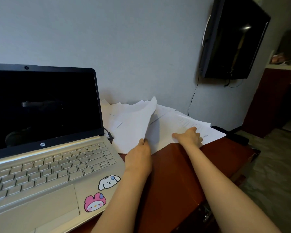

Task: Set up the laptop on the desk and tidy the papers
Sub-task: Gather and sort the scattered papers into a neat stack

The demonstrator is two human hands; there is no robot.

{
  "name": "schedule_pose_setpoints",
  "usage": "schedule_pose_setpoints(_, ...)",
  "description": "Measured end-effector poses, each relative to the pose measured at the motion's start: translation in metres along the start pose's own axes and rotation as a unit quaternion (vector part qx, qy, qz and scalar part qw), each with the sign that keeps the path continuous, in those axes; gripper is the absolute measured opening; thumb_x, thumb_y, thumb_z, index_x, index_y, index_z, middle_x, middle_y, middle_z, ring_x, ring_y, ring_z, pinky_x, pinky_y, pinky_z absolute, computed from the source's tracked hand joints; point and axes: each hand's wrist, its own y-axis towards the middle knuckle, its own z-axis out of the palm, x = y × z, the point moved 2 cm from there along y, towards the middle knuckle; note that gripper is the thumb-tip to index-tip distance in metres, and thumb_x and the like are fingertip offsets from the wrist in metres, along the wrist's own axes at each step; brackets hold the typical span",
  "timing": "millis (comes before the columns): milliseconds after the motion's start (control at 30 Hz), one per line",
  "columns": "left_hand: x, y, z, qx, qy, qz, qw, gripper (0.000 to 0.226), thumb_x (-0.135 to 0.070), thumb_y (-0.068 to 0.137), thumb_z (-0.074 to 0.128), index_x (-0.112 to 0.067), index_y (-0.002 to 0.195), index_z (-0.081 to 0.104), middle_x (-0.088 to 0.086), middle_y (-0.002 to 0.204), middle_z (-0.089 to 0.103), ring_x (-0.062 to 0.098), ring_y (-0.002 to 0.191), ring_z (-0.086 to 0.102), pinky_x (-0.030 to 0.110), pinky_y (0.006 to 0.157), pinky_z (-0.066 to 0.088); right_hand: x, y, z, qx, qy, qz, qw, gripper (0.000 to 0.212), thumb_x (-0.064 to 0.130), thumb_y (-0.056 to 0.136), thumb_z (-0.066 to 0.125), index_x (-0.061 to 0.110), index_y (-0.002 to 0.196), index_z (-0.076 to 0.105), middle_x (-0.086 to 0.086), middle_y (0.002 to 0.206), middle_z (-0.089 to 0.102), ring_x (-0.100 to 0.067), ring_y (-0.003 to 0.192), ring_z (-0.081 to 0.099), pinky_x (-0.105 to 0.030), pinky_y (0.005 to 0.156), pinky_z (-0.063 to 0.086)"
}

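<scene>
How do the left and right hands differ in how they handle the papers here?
The left hand pinches a white sheet by its near corner, holding it raised; the right hand rests on top of printed sheets lying flat. The left hand is nearer the laptop; the right hand is nearer the right edge of the desk. Both touch paper.

Laptop (45, 132) cropped at left edge
</scene>
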Motion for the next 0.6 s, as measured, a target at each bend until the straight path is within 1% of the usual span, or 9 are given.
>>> schedule_pose_setpoints(100, -0.001, -0.001, 0.0, -0.004, -0.002, 0.002, 1.0, 0.045, -0.001, 0.094, 0.036, -0.007, 0.138, 0.032, 0.008, 0.135, 0.042, 0.031, 0.113, 0.054, 0.038, 0.084, 0.046, 0.013, 0.013, -0.006, 0.053, -0.025, 0.051, 0.997, 0.077, 0.022, 0.076, 0.075, 0.003, 0.133, 0.027, -0.018, 0.134, 0.042, -0.035, 0.124, 0.044, -0.039, 0.093, 0.042)
schedule_pose_setpoints(167, -0.001, 0.0, 0.0, -0.006, -0.003, 0.002, 1.0, 0.044, -0.002, 0.095, 0.035, -0.008, 0.138, 0.032, 0.008, 0.135, 0.043, 0.031, 0.113, 0.054, 0.037, 0.085, 0.046, 0.015, 0.02, -0.006, 0.076, -0.028, 0.066, 0.995, 0.062, 0.015, 0.075, 0.075, 0.002, 0.124, 0.038, -0.015, 0.126, 0.053, -0.033, 0.113, 0.055, -0.036, 0.082, 0.046)
schedule_pose_setpoints(267, 0.0, 0.0, -0.001, -0.005, -0.012, -0.011, 1.0, 0.042, -0.001, 0.094, 0.035, -0.008, 0.135, 0.035, 0.007, 0.134, 0.043, 0.031, 0.112, 0.054, 0.036, 0.08, 0.043, 0.012, 0.023, -0.001, 0.062, -0.034, 0.047, 0.996, 0.036, 0.019, 0.078, 0.071, 0.007, 0.101, 0.047, -0.012, 0.117, 0.057, -0.031, 0.109, 0.058, -0.034, 0.086, 0.046)
schedule_pose_setpoints(300, 0.0, 0.0, -0.001, -0.005, -0.015, -0.014, 1.0, 0.041, -0.001, 0.094, 0.035, -0.008, 0.135, 0.035, 0.007, 0.134, 0.042, 0.031, 0.112, 0.053, 0.036, 0.08, 0.043, 0.013, 0.021, 0.002, 0.056, -0.044, 0.049, 0.996, 0.039, 0.025, 0.078, 0.071, 0.009, 0.105, 0.048, -0.013, 0.122, 0.054, -0.032, 0.114, 0.052, -0.036, 0.09, 0.044)
schedule_pose_setpoints(367, -0.001, 0.0, -0.002, -0.005, -0.021, -0.014, 1.0, 0.041, -0.001, 0.093, 0.035, -0.007, 0.134, 0.035, 0.007, 0.135, 0.041, 0.031, 0.112, 0.053, 0.036, 0.08, 0.042, 0.015, 0.018, 0.005, 0.05, -0.082, 0.061, 0.993, 0.062, 0.037, 0.075, 0.074, 0.009, 0.122, 0.044, -0.013, 0.132, 0.042, -0.031, 0.124, 0.04, -0.037, 0.096, 0.039)
schedule_pose_setpoints(467, -0.001, 0.0, -0.003, -0.002, -0.03, -0.018, 0.999, 0.038, 0.0, 0.092, 0.035, -0.006, 0.13, 0.038, 0.008, 0.132, 0.043, 0.031, 0.109, 0.054, 0.033, 0.074, 0.037, 0.026, 0.018, 0.004, 0.069, -0.113, 0.057, 0.99, 0.081, 0.041, 0.072, 0.077, 0.006, 0.132, 0.037, -0.009, 0.132, 0.042, -0.026, 0.123, 0.042, -0.032, 0.088, 0.041)
schedule_pose_setpoints(533, -0.001, -0.001, -0.005, 0.001, -0.033, -0.02, 0.999, 0.036, 0.0, 0.092, 0.035, -0.006, 0.127, 0.04, 0.009, 0.13, 0.045, 0.031, 0.107, 0.054, 0.033, 0.074, 0.037, 0.026, 0.027, 0.005, 0.103, -0.103, 0.06, 0.988, 0.065, 0.032, 0.076, 0.076, 0.004, 0.124, 0.043, -0.006, 0.108, 0.056, -0.02, 0.098, 0.057, -0.027, 0.074, 0.045)
schedule_pose_setpoints(567, -0.001, -0.001, -0.005, 0.002, -0.035, -0.021, 0.999, 0.036, 0.0, 0.092, 0.035, -0.006, 0.127, 0.04, 0.01, 0.129, 0.045, 0.031, 0.107, 0.054, 0.033, 0.075, 0.038, 0.026, 0.028, 0.005, 0.114, -0.094, 0.063, 0.987, 0.051, 0.027, 0.079, 0.074, 0.004, 0.115, 0.046, -0.005, 0.089, 0.057, -0.017, 0.078, 0.059, -0.024, 0.065, 0.045)
schedule_pose_setpoints(600, -0.001, -0.001, -0.006, 0.003, -0.037, -0.022, 0.999, 0.035, 0.0, 0.092, 0.035, -0.006, 0.126, 0.04, 0.01, 0.128, 0.046, 0.032, 0.107, 0.054, 0.034, 0.076, 0.039, 0.026, 0.026, 0.005, 0.115, -0.085, 0.065, 0.988, 0.044, 0.026, 0.081, 0.073, 0.004, 0.108, 0.047, -0.005, 0.08, 0.056, -0.017, 0.069, 0.057, -0.024, 0.064, 0.044)
